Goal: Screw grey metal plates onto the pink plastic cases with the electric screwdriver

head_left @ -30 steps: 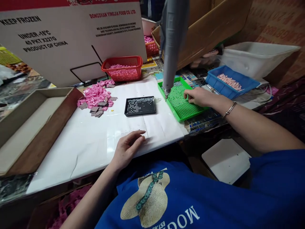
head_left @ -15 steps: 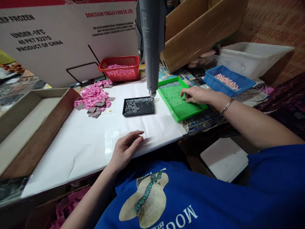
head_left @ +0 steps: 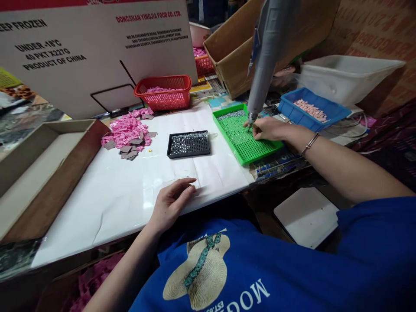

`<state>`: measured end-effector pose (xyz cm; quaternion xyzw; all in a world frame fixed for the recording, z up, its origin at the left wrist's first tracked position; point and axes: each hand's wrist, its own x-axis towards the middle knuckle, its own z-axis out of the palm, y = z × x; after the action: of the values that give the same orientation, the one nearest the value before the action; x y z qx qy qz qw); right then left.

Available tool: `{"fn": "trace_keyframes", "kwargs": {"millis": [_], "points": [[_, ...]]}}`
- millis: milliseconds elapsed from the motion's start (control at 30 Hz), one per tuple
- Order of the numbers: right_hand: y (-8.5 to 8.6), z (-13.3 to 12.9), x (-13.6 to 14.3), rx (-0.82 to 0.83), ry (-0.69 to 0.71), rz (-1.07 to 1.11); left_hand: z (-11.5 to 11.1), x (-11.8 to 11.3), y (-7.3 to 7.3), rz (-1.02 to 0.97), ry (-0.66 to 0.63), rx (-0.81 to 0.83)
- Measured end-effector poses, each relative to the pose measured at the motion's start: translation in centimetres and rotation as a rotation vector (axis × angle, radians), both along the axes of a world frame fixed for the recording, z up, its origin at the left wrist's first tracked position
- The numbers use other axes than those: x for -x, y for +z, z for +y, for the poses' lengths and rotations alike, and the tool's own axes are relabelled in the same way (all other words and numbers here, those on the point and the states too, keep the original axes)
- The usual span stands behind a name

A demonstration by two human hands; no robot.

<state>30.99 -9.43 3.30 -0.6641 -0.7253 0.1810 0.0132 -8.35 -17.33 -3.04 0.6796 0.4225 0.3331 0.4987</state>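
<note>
My left hand (head_left: 173, 198) rests at the near edge of the white work surface (head_left: 130, 190), holding nothing, thumb and forefinger apart. Over the green perforated tray (head_left: 247, 149), my right hand (head_left: 264, 128) has its fingers pinched together; whatever is between them is too small to make out. Small metal screws lie along the tray's far end and in its holes. A grey electric screwdriver (head_left: 264, 65) hangs tilted, its bit right by my right fingertips; whether they touch is unclear. Left of the tray is a black perforated tray (head_left: 188, 149) with small metal pieces.
Pink parts (head_left: 125, 130) and grey flat pieces (head_left: 129, 151) are heaped left. Behind stand a red basket (head_left: 165, 102) and a white printed carton (head_left: 97, 56). A blue bin (head_left: 289, 112) of pale pieces and a white tub (head_left: 344, 78) sit right. A long shallow box (head_left: 65, 182) lies far left.
The screwdriver has swung right, from beside the black tray to over the green tray, and now tilts. My right hand has barely shifted over the green tray; my left hand stays still.
</note>
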Motion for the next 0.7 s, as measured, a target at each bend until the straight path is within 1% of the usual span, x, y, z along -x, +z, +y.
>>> {"fn": "trace_keyframes", "kwargs": {"millis": [133, 233, 400, 500, 600, 700], "points": [[0.2, 0.0, -0.03, 0.042, -0.014, 0.02, -0.02, 0.03, 0.02, 0.0, -0.001, -0.003], [0.32, -0.22, -0.01, 0.04, -0.022, 0.042, -0.02, 0.02, -0.01, 0.0, 0.0, -0.004], [0.15, -0.44, 0.02, -0.006, 0.015, -0.046, -0.02, 0.03, -0.08, -0.001, -0.003, -0.006], [0.05, -0.42, -0.03, 0.007, 0.011, -0.045, -0.01, 0.11, -0.1, 0.014, 0.001, -0.016], [-0.07, -0.36, -0.15, 0.011, 0.051, -0.019, 0.0, 0.16, -0.09, 0.024, -0.002, -0.028], [-0.31, -0.33, -0.32, -0.045, 0.094, -0.041, -0.02, 0.13, -0.07, 0.015, -0.003, -0.03]]}}
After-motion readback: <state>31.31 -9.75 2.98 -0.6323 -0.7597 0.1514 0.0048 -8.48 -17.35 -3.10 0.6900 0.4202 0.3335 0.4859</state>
